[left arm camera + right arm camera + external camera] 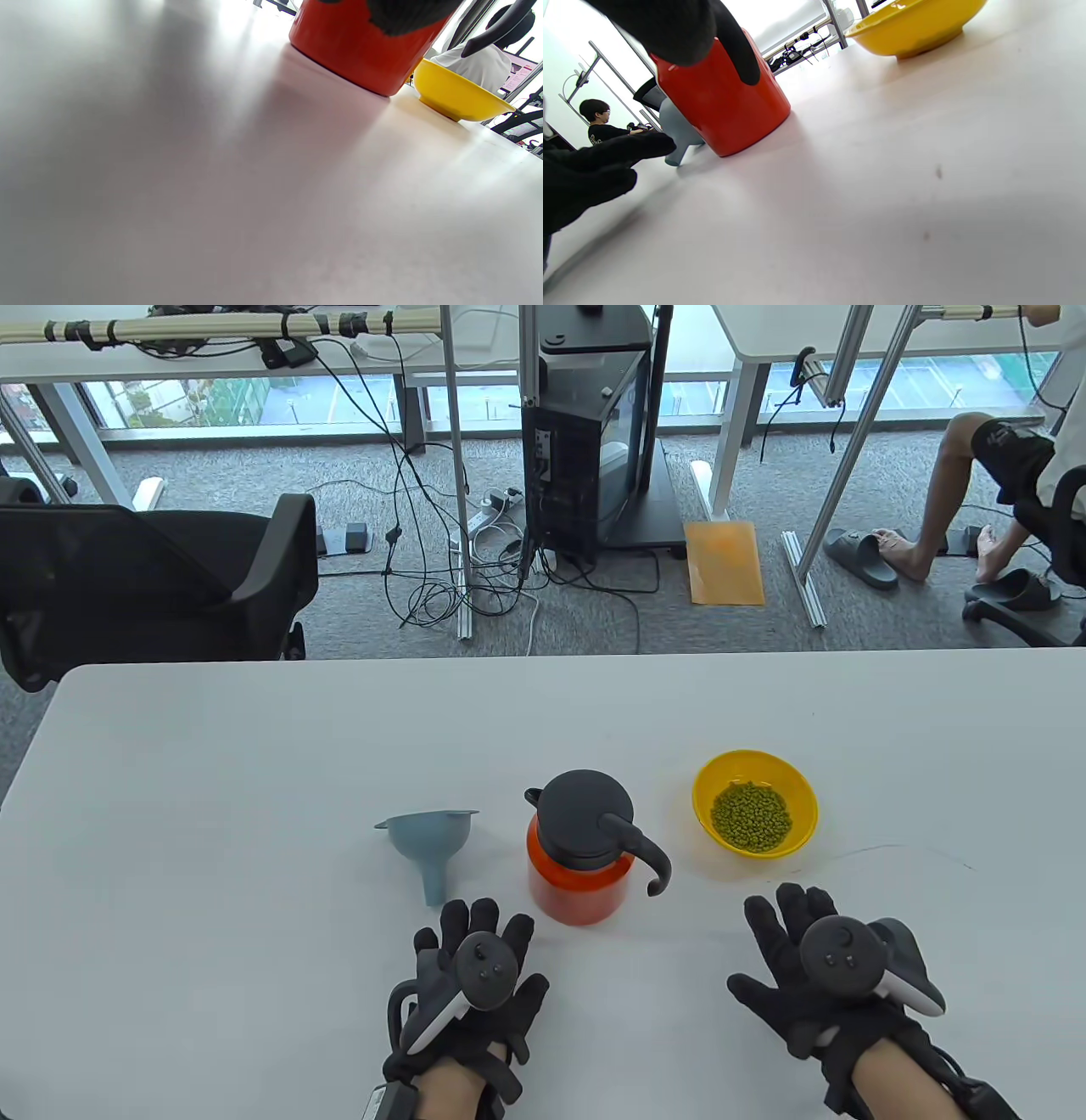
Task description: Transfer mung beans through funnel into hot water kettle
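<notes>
An orange kettle (575, 875) with a black lid and handle stands at the table's middle; its lid is on. It also shows in the left wrist view (360, 51) and the right wrist view (721, 106). A grey-blue funnel (431, 841) lies on its side left of it. A yellow bowl (793, 789) of green mung beans (751, 814) sits to the right. My left hand (475, 937) lies flat and empty on the table just below the funnel and kettle. My right hand (793, 929) lies flat and empty below the bowl.
The white table (254, 780) has a thin dark mark right of the bowl. Beyond its far edge are a black office chair (153, 585), cables and a seated person's legs (942, 517).
</notes>
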Available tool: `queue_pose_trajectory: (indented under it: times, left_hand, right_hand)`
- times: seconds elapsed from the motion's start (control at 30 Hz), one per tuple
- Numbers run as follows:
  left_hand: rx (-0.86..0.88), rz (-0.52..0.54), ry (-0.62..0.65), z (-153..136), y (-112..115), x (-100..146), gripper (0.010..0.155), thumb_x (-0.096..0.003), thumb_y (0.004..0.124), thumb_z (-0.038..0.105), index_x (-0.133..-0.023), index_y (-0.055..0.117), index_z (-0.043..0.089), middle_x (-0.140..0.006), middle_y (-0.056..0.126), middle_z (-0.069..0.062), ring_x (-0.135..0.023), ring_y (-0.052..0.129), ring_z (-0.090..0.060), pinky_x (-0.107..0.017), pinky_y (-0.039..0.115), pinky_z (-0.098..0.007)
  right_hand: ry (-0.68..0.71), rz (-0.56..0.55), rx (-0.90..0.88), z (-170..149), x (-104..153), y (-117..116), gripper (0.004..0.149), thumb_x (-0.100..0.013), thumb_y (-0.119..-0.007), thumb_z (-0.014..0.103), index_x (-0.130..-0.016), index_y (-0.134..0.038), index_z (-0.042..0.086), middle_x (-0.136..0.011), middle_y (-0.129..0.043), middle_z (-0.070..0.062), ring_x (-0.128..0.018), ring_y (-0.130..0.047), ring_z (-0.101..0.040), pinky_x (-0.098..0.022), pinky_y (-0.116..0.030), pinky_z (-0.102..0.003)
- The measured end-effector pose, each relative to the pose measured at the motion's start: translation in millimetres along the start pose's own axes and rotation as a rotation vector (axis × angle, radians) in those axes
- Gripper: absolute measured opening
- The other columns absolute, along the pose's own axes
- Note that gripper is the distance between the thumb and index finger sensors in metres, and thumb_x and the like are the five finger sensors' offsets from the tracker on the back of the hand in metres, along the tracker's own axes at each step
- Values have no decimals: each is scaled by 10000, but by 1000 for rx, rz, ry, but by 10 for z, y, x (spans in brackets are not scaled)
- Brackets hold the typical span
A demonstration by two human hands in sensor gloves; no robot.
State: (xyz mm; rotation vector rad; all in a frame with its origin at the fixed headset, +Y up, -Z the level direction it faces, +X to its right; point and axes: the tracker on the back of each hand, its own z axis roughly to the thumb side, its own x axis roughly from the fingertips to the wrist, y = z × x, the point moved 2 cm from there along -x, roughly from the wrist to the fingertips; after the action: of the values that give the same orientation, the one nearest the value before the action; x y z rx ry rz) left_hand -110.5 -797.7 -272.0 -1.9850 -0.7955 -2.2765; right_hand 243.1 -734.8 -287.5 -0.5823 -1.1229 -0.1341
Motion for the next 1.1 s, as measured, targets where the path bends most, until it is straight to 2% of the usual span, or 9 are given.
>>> queue_pose_trajectory:
  times: [0.2, 0.4, 0.53, 0.6, 0.83, 0.9, 0.97, 1.03, 1.1]
  left_hand:
    - [18, 0, 1, -36, -29, 12, 740, -474, 647, 592, -1104, 301, 416, -1164, 73, 1, -1045, -44, -341, -691, 26, -636]
    - [57, 30, 0, -91, -114, 57, 731, -474, 648, 592, -1102, 321, 407, -1164, 77, -8, -1045, -43, -344, -692, 29, -635]
    - [69, 33, 3, -106, -131, 72, 731, -474, 648, 592, -1102, 326, 401, -1164, 78, -15, -1043, -42, -348, -691, 30, -636]
    - [71, 32, 4, -110, -129, 71, 732, -474, 647, 593, -1103, 326, 399, -1164, 79, -11, -1044, -41, -347, -691, 31, -636]
    - [102, 36, 6, -145, -164, 80, 728, -473, 648, 592, -1101, 336, 396, -1165, 85, -17, -1045, -39, -348, -693, 35, -636]
    - [102, 37, 8, -138, -169, 82, 727, -474, 648, 592, -1102, 337, 396, -1166, 86, -18, -1044, -38, -350, -694, 36, -635]
    - [106, 34, 27, -113, -171, 88, 729, -474, 646, 591, -1103, 335, 392, -1164, 84, -19, -1044, -36, -350, -697, 45, -635]
    - [109, 28, 41, -94, -167, 95, 733, -473, 645, 592, -1104, 330, 394, -1162, 73, -16, -1045, -37, -347, -700, 49, -633]
    - [105, 27, 44, -82, -165, 97, 735, -478, 650, 585, -1109, 330, 385, -1163, 71, -16, -1048, -38, -342, -708, 51, -628]
  right_hand:
    - [45, -9, -5, 469, -416, 449, 915, -561, -689, 538, -1123, -172, 33, -1028, 15, -347, -863, 38, -651, -542, -159, -809]
    - [96, 21, -4, 941, -887, 603, 940, -554, -718, 537, -1116, -159, 33, -1019, 28, -347, -864, 42, -648, -547, -158, -808]
    - [125, 39, 13, 1252, -1168, 572, 1007, -541, -750, 544, -1080, -110, -16, -999, 6, -385, -866, 6, -663, -553, -183, -808]
    - [87, 59, 41, 1352, -1276, 531, 1033, -533, -766, 553, -1071, -105, -32, -997, -3, -394, -870, -6, -669, -559, -196, -812]
    - [46, 49, 138, 1553, -1544, 385, 1083, -503, -839, 557, -1059, -130, -43, -995, -36, -396, -887, -77, -671, -583, -272, -798]
    - [4, 29, 183, 1549, -1577, 362, 1080, -499, -865, 548, -1063, -138, -17, -1005, -86, -398, -905, -148, -667, -592, -308, -787]
    - [-62, -16, 216, 1530, -1586, 363, 1093, -487, -897, 553, -1060, -168, -26, -1011, -175, -400, -915, -304, -661, -599, -377, -769]
    - [-66, -35, 196, 1538, -1595, 355, 1086, -476, -922, 543, -1067, -210, -24, -1024, -246, -383, -900, -440, -628, -598, -413, -757]
    - [-64, -44, 177, 1545, -1596, 352, 1075, -477, -936, 514, -1069, -215, -20, -1020, -262, -369, -880, -488, -599, -596, -408, -755]
